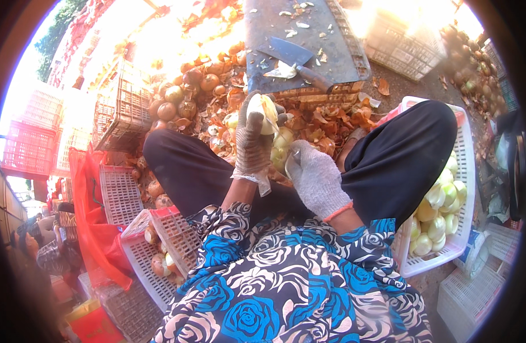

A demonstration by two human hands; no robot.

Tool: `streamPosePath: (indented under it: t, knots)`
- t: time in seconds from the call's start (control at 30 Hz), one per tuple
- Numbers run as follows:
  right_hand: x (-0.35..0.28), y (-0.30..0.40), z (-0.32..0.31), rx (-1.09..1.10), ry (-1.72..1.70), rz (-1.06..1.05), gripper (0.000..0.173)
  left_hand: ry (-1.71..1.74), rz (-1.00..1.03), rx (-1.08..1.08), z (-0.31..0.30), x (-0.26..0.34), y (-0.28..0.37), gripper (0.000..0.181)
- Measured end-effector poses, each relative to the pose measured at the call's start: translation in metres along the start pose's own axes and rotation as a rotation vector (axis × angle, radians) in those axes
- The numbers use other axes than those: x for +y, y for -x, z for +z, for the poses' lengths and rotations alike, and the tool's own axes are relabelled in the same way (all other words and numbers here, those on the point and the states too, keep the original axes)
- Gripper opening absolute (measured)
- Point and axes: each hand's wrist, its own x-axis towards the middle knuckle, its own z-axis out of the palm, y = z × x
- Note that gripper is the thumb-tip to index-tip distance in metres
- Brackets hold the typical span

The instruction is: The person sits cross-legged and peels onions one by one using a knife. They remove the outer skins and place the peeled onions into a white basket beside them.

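Observation:
My left hand (pixel 253 133), in a dirty striped glove over a thin plastic one, holds a pale, mostly peeled onion (pixel 263 112) upright. Just below and to the right, my right hand (pixel 316 178), in a grey knit glove, is curled closed; a thin blade seems to run from it up to the onion, its handle hidden. Several peeled onions (pixel 282 143) lie behind, between my knees. A cleaver (pixel 293 53) with a wooden handle rests on the dark board (pixel 284 83) ahead. At my right knee, a white plastic crate (pixel 464 214) holds peeled onions (pixel 436 227).
Unpeeled onions (pixel 166 110) and loose skins (pixel 318 124) cover the ground ahead. A crate with some onions (pixel 136 240) stands at my left, beside a red mesh bag (pixel 89 214). More crates (pixel 121 107) stand around. At far left a person (pixel 44 248) sits.

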Motion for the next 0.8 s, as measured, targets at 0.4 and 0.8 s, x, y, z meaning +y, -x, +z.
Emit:
streamPosePath:
  t: [0.4, 0.8]
  knots:
    - [0.006, 0.003, 0.009, 0.063, 0.201, -0.13, 0.018, 0.001, 0.013, 0.046, 0.003, 0.0, 0.001, 0.082]
    - [0.005, 0.008, 0.027, 0.053, 0.016, -0.039, 0.027, 0.162, -0.056, 0.116, 0.023, 0.005, 0.011, 0.05]
